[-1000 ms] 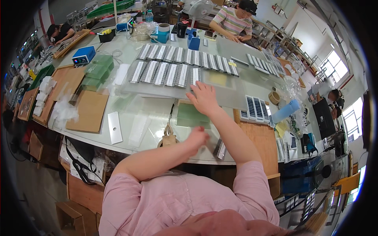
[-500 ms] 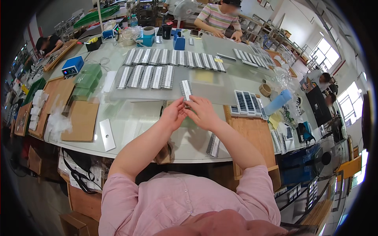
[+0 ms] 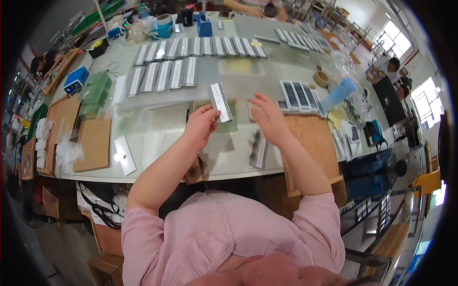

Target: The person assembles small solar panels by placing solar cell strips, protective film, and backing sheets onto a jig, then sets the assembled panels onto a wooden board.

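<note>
A slim silver-grey strip with a white band along it (image 3: 220, 101) is pinched near its lower end by my left hand (image 3: 202, 126). It tilts over a greenish pad (image 3: 230, 125) on the table. To the right, my right hand (image 3: 270, 120) hangs above the table with fingers apart and nothing in them. Below that hand lies another similar strip or small stack (image 3: 258, 151), close to the front edge. Farther away, similar strips stand side by side in two rows, a back row (image 3: 195, 47) and a shorter front row (image 3: 163, 75).
Dark panels with white edges (image 3: 296, 97) lie by a wooden board (image 3: 312, 143) at right, near a light-blue roll (image 3: 339, 94). At left are a blue box (image 3: 76, 80), green trays (image 3: 95, 95), cardboard (image 3: 93, 145) and a white plate (image 3: 124, 155). A co-worker's arm (image 3: 243, 8) shows across the table.
My hands have come apart: the right has moved right and opened, while the left keeps the strip, now raised nearer. The view has shifted, so the table's things sit higher in it.
</note>
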Demonstrator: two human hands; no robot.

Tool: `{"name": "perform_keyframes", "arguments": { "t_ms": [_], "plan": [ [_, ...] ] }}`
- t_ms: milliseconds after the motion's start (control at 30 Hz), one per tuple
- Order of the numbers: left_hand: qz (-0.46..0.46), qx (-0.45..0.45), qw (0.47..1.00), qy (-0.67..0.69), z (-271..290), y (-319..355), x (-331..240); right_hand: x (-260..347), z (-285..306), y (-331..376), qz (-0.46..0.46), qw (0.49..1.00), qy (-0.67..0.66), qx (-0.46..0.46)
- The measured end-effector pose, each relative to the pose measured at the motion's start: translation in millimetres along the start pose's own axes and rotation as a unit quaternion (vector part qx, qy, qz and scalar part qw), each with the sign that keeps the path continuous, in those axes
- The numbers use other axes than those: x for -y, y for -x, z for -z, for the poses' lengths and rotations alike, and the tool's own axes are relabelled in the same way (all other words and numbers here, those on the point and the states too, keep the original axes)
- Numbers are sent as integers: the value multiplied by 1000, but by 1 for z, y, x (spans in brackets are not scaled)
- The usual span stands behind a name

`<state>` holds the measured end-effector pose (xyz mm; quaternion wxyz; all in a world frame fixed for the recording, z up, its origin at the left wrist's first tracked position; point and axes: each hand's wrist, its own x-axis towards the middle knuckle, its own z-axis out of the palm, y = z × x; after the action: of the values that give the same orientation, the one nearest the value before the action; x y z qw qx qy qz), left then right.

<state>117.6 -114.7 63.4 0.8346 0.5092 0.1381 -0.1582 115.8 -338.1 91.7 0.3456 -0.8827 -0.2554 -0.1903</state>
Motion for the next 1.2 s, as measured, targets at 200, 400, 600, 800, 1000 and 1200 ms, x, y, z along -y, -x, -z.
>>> {"name": "perform_keyframes", "arguments": {
  "t_ms": [200, 400, 600, 800, 1000, 1200],
  "plan": [
    [7, 99, 992, -75, -26, 19, 32, -63, 33, 61, -116, 985, -72, -107],
    [95, 179, 972, -122, -62, 25, 93, -92, 26, 111, -229, 948, -179, -130],
    [127, 110, 957, -238, -62, 16, 120, -92, 14, 128, -248, 946, -185, -93],
    [91, 89, 948, -292, -52, 17, 119, -78, -5, 117, -214, 975, -68, 9],
    [23, 153, 861, -484, -39, 20, 113, -53, -24, 100, -136, 974, 136, 120],
    [-89, 200, 859, -462, -22, 53, 88, -38, -41, 91, -128, 956, 197, 173]
  ]
}}
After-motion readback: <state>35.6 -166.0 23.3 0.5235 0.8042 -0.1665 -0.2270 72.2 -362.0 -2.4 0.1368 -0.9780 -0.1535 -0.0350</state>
